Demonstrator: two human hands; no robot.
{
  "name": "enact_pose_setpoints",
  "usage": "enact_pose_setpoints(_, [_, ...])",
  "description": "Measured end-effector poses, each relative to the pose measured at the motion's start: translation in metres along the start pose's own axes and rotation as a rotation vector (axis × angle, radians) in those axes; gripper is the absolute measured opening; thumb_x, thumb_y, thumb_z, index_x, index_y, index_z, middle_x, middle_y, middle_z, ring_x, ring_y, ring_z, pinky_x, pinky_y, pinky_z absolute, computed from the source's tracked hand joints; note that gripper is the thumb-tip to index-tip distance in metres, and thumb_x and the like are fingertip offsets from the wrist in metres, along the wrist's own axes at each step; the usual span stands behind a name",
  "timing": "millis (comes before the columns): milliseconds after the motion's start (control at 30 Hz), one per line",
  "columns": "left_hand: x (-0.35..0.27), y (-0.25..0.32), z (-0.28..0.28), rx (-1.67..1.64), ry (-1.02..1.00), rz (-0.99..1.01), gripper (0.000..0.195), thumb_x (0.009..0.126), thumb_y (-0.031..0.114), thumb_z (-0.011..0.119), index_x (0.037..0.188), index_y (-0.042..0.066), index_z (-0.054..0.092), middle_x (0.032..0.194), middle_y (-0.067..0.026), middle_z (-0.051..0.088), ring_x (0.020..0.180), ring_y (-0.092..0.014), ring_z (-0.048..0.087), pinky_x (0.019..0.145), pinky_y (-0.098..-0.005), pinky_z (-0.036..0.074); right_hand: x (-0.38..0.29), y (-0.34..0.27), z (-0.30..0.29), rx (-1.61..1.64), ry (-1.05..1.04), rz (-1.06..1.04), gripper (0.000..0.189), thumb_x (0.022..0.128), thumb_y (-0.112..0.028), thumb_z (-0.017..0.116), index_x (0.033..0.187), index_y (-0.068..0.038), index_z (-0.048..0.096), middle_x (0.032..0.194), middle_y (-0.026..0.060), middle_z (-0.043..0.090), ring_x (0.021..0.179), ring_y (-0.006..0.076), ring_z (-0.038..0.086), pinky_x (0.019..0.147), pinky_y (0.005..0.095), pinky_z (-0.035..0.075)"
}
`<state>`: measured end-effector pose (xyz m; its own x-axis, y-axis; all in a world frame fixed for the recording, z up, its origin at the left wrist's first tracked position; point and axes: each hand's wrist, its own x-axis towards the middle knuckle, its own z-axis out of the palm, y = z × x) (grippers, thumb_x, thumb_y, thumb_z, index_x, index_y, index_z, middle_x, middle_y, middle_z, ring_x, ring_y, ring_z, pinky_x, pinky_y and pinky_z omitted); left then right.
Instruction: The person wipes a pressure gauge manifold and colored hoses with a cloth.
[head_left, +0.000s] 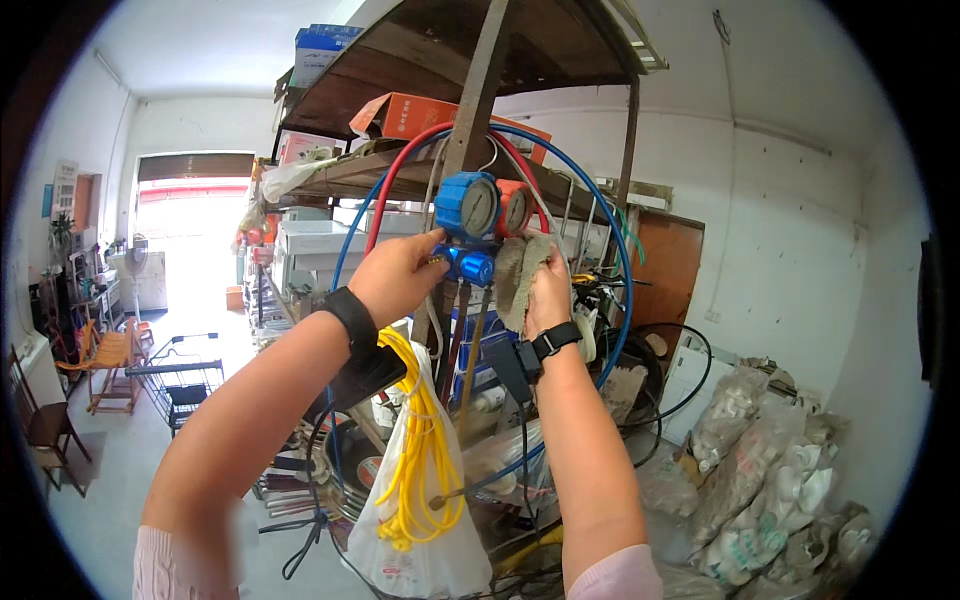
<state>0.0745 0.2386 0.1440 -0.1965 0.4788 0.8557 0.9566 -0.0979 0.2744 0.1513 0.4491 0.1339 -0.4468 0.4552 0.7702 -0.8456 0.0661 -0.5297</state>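
Observation:
A refrigerant manifold gauge set hangs at the metal shelf post, with a blue-cased gauge (466, 205) on the left, a red-cased gauge (514, 208) on the right and a blue valve body (471, 265) below. My left hand (401, 274) grips the left end of the valve body, just under the blue gauge. My right hand (549, 289) holds a grey-brown cloth (520, 281) beside the right end of the manifold, whose right side the cloth hides. A red hose (390, 180) and a blue hose (624, 262) loop around the gauges.
A coiled yellow hose (422, 442) hangs below in front of a white plastic bag (375, 544). Shelves (555, 176) with boxes rise behind the gauges. Filled plastic bags (750, 480) lie at the lower right. A shopping cart (180, 382) and a wooden chair (112, 360) stand left.

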Motion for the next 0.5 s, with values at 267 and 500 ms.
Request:
enact_pose_setpoints(267, [0.003,0.001,-0.001,0.028,-0.013,0.029,0.043,0.088,0.011,0.059,0.127,-0.002,0.048,0.079,-0.0127,0.065,0.067,-0.015,0.061,0.063,-0.0277,0.049,-0.001,-0.007,0.015,-0.045,0.064,-0.056,0.029,0.091,0.000,0.043,0.118,-0.004,0.053,0.106,0.0080,0.060,0.091,0.0170,0.059,0.077,0.0317,0.050])
enact_pose_setpoints(500, [-0.003,0.016,0.001,0.196,0.108,0.108,0.034,0.082,0.017,0.059,0.112,0.001,0.059,0.080,-0.0236,0.061,0.077,-0.040,0.060,0.066,-0.0443,0.047,-0.009,-0.009,0.015,-0.058,0.135,-0.081,0.020,0.092,-0.010,0.054,0.112,-0.007,0.057,0.100,0.0067,0.064,0.083,0.0159,0.063,0.065,0.0288,0.053])
